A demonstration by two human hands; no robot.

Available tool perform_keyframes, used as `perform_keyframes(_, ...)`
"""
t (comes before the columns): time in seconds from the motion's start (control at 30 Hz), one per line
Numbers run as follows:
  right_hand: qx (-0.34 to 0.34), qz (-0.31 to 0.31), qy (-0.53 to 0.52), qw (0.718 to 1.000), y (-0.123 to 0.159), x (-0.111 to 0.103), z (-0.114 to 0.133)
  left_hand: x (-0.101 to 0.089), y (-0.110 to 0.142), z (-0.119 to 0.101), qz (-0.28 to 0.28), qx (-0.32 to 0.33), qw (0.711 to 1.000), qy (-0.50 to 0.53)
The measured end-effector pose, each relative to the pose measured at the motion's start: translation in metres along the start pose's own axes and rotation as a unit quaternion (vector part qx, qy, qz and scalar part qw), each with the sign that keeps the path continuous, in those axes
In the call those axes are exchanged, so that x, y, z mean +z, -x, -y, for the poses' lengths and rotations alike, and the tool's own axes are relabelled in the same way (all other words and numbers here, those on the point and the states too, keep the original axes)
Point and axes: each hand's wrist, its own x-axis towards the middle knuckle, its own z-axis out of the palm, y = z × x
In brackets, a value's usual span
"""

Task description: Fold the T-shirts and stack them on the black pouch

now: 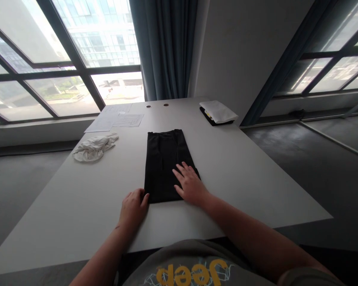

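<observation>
A black garment [164, 167], folded into a long flat shape, lies on the white table [235, 182] in front of me. At its near left corner, my left hand [134, 206] has thumb and curled fingers closed on the edge of the cloth. My right hand [192, 184] rests palm down on the garment's right side, fingers spread and holding nothing. The garment's far end has a slightly uneven edge. Its exact kind is not clear from the folds.
A crumpled white cloth [95, 147] lies on the left of the table, with paper sheets [127, 120] behind it. At the back right, a folded white item [219, 112] sits on something black. Two small round holes show near the far edge, before a blue curtain [164, 51].
</observation>
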Motion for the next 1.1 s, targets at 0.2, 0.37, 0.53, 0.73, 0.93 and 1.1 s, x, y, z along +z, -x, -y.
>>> perform_keyframes(0.2, -0.154, 0.105, -0.115, 0.976, -0.093, 0.033, 0.014, -0.004, 0.007, 0.0, -0.018, 0.047, 0.996, 0.075)
perform_keyframes(0.37, -0.157, 0.066, -0.194, 0.966, -0.111, 0.058, 0.003, -0.012, 0.012, 0.008, 0.015, 0.064, 0.986, 0.151)
perform_keyframes(0.53, -0.139, 0.065, -0.196, 0.969, -0.106, 0.057, -0.002, -0.01, 0.015, 0.008, 0.021, 0.006, 0.99, 0.141)
perform_keyframes(0.73, -0.093, 0.063, -0.218, 0.97, -0.107, 0.05, 0.003, -0.01, -0.012, 0.001, 0.002, -0.029, 0.997, 0.071)
perform_keyframes(0.93, -0.024, 0.072, -0.254, 0.964, -0.109, 0.047, 0.003, -0.008, -0.065, -0.012, 0.018, -0.027, 0.998, 0.055)
perform_keyframes(1.1, -0.006, 0.066, -0.245, 0.967, -0.105, 0.048, 0.0, 0.008, -0.089, -0.007, 0.014, -0.001, 0.999, 0.04)
